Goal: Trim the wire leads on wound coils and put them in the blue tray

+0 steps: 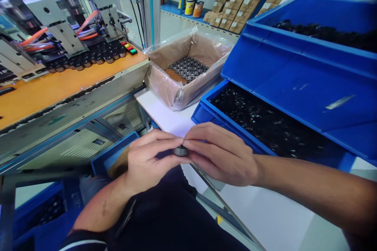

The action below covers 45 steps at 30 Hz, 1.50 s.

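Between my two hands is a small round dark part (180, 150) with a grey metal rim, held level above my lap. The thumb and fingers of my left hand (153, 157) pinch it from the left. From the other side my right hand (222, 153) closes on it, its fingertips meeting those of the left on top. My fingers cover much of the part, so its upper side is mostly hidden.
A lined cardboard box (188, 96) with rows of small parts stands ahead. Stacked blue bins (294, 70) of black pieces are at right. On the left, a machine bench (73, 82) carries a row of round parts (85, 60). Another blue bin (100, 160) sits lower left.
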### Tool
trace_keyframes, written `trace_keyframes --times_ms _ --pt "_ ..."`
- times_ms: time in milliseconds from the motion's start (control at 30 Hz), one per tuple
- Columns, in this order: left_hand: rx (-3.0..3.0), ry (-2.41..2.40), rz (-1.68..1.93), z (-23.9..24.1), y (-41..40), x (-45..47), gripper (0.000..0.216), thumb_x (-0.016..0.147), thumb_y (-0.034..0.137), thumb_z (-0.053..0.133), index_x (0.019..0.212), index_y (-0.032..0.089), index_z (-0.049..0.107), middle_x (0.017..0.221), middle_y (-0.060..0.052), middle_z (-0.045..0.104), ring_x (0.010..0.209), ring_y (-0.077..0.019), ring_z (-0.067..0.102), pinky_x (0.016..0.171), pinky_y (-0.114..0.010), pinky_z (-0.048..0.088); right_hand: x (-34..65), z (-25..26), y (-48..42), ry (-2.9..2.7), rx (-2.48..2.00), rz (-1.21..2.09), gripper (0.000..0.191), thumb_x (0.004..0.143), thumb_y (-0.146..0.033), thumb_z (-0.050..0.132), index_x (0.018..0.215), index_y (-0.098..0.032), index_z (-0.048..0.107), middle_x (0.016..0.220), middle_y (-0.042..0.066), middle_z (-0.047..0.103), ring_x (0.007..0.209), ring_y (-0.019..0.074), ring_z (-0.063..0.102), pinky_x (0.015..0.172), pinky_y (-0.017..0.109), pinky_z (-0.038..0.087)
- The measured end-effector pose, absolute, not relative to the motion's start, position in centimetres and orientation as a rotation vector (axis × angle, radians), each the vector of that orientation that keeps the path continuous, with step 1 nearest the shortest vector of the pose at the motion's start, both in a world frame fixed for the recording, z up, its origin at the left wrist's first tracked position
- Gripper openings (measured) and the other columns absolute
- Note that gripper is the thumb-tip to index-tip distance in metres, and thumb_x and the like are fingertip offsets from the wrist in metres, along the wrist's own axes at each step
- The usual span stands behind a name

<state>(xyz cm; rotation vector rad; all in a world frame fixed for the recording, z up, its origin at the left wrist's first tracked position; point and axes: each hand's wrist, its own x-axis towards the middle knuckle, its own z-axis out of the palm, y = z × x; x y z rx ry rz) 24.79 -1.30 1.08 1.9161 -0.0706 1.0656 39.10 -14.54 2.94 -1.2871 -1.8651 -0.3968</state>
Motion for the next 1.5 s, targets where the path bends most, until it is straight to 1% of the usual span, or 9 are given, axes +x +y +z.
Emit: trace_keyframes --times_ms 133,367,500,667,900,1100,1300,1400,1500 --pt "1.906 -0.037 1.091 1.0 -1.5 24.5 0.038 0.066 0.011 0.086 0.102 0.020 0.077 0.088 -0.006 0.077 0.076 -0.0143 0.072 0.072 -0.023 0.060 38.8 3.1 -14.5 -1.857 -1.271 -0.294 0.021 0.087 -0.004 0.060 0.107 -0.007 0.057 0.094 0.013 0.063 0.091 0.0185 0.061 0.076 0.035 0.059" --pt "1.025 0.131 0.522 -0.6 -3.2 25.4 0.026 0.088 0.032 0.069 0.113 0.028 0.074 0.101 -0.006 0.078 0.086 -0.0151 0.074 0.081 -0.027 0.060 39.3 2.9 -14.3 -1.796 -1.345 -0.505 0.018 0.087 -0.009 0.064 0.104 -0.011 0.059 0.097 0.012 0.063 0.092 0.0194 0.061 0.077 0.037 0.057" --pt "0.965 0.070 0.446 -0.9 -2.6 25.8 0.035 0.081 0.030 0.077 0.116 0.026 0.072 0.109 -0.007 0.075 0.092 -0.0149 0.071 0.083 -0.024 0.057 39.4 3.0 -14.1 -1.822 -1.351 -0.515 0.018 0.088 -0.007 0.062 0.105 -0.011 0.058 0.096 0.011 0.064 0.092 0.0189 0.062 0.078 0.038 0.057" --pt "0.977 -0.011 0.433 -1.2 -2.3 26.0 0.025 0.087 0.032 0.070 0.113 0.029 0.070 0.093 -0.002 0.075 0.083 -0.0121 0.070 0.081 -0.025 0.056 39.4 2.9 -13.9 -1.789 -1.360 -0.474 0.019 0.087 -0.009 0.065 0.105 -0.011 0.058 0.096 0.012 0.065 0.093 0.0190 0.062 0.078 0.037 0.058" --pt "1.709 -0.092 0.849 -1.1 -0.5 25.3 0.034 0.086 0.021 0.071 0.120 0.025 0.069 0.117 -0.010 0.069 0.106 -0.0200 0.065 0.093 -0.033 0.053 39.6 3.1 -14.1 -1.829 -1.357 -0.436 0.018 0.088 -0.011 0.066 0.105 -0.007 0.060 0.094 0.013 0.064 0.091 0.0197 0.062 0.077 0.037 0.058" --pt "2.004 -0.184 1.131 -0.3 0.1 25.4 0.026 0.084 0.021 0.073 0.110 0.019 0.073 0.096 -0.007 0.073 0.086 -0.0151 0.069 0.078 -0.026 0.057 39.4 3.5 -14.3 -1.857 -1.317 -0.373 0.015 0.088 -0.006 0.063 0.103 -0.005 0.060 0.092 0.014 0.064 0.088 0.0189 0.061 0.076 0.035 0.058" --pt "2.043 -0.110 1.170 -0.6 -0.5 25.2 0.024 0.084 0.022 0.072 0.108 0.019 0.072 0.095 -0.007 0.073 0.084 -0.0153 0.070 0.073 -0.025 0.056 39.6 2.7 -14.1 -1.893 -1.424 -0.413 0.018 0.093 -0.015 0.060 0.110 -0.009 0.057 0.098 0.012 0.065 0.095 0.0187 0.063 0.082 0.033 0.059" --pt "2.225 0.063 1.261 0.5 3.1 24.5 0.021 0.084 0.022 0.073 0.105 0.021 0.073 0.095 -0.005 0.070 0.086 -0.0156 0.067 0.076 -0.028 0.055 41.2 2.5 -14.1 -1.952 -1.556 -0.542 0.030 0.093 -0.022 0.061 0.118 -0.007 0.056 0.109 0.017 0.064 0.103 0.0240 0.063 0.087 0.038 0.058" --pt "2.469 0.501 1.335 2.7 10.4 23.1 0.016 0.084 0.025 0.073 0.099 0.020 0.073 0.085 -0.002 0.066 0.077 -0.0141 0.062 0.073 -0.029 0.052 44.3 2.7 -14.4 -1.969 -1.628 -0.689 0.027 0.095 -0.026 0.058 0.117 -0.011 0.058 0.109 0.016 0.065 0.097 0.0234 0.065 0.084 0.037 0.058"
